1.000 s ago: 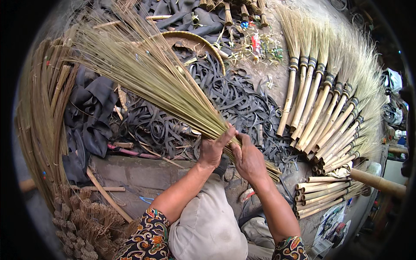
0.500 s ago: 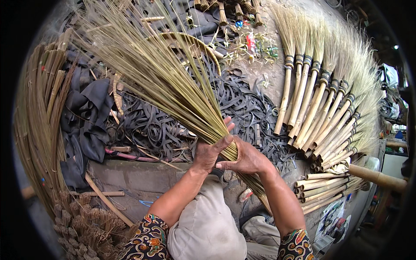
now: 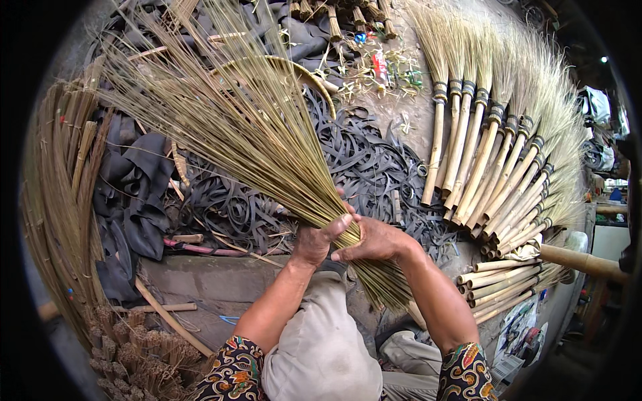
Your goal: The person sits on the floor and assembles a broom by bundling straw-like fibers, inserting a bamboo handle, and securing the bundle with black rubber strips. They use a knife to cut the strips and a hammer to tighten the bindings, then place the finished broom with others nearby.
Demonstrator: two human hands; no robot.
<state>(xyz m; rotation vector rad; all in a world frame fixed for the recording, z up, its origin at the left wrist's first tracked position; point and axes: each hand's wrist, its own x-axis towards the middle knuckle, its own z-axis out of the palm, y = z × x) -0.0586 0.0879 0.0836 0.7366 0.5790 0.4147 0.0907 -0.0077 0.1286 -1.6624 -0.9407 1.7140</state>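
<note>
A big bundle of long palm-rib broom sticks (image 3: 281, 160) slants from my lap up to the far left, its thin ends fanned out and its thick ends gathered low. Wrapped round it from the left is my left hand (image 3: 314, 242), the fingers partly behind the sticks. From the right, my right hand (image 3: 374, 239) closes about the same narrow part, thumb toward me. Below the hands the cut ends (image 3: 381, 284) spread out over my trousers (image 3: 324, 334).
Finished brooms with bamboo handles (image 3: 495, 160) lie fanned at the right. Black rubber strips (image 3: 374, 154) heap up beyond a low ledge (image 3: 207, 281). More stick bundles (image 3: 63, 200) stand at the left, with tied bundles (image 3: 134, 347) at the lower left. A thick bamboo pole (image 3: 582, 260) juts in from the right.
The bundle's thin tips have spread into a wider fan, and the thick ends below my hands have splayed. Both hands keep round the bundle in nearly the same place.
</note>
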